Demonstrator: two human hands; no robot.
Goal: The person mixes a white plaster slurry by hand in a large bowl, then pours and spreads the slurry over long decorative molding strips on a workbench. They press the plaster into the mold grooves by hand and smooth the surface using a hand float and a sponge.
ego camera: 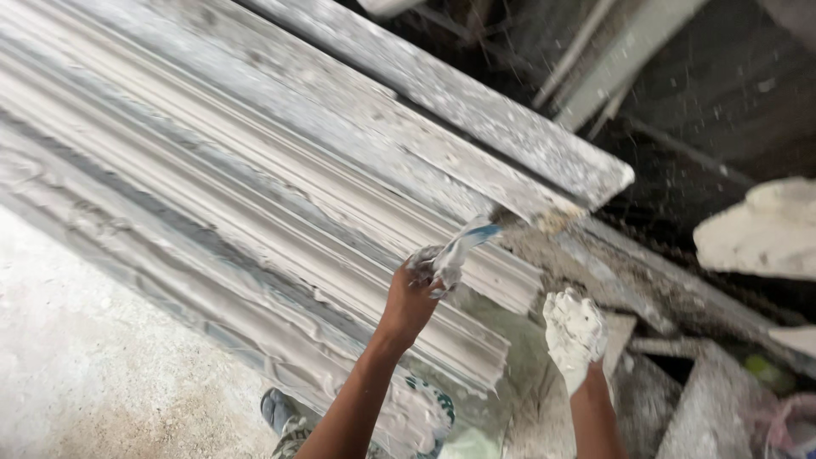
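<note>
A long ribbed plaster moulding (255,212) fills most of the view, running from ten o'clock down toward five o'clock, its grooves grey and wet-looking. Along its upper edge lies a flat plaster-crusted board (476,110), slanting from twelve o'clock to about three o'clock, where its end overhangs dark ground. At eight o'clock the pale, speckled floor (76,365) shows beside the moulding. At three o'clock a lump of white plaster (765,229) rests well apart from the hands.

The left hand (418,293), just below centre, is closed around the handle of a brush (480,234); the handle shows blue under smeared plaster, and the bristle end points to two o'clock, touching the moulding's far end just under the board. The brush sits at about the centre of the view, angled up from the fist.

The right hand (574,331), at about four o'clock, is coated thick with white plaster and bunched into a loose fist; it may be holding a clump of plaster, but I cannot tell through the coating. It hangs near the moulding's cut end, not clearly touching it.

At six o'clock a patterned shoe (276,412) peeks out beneath the left forearm.
</note>
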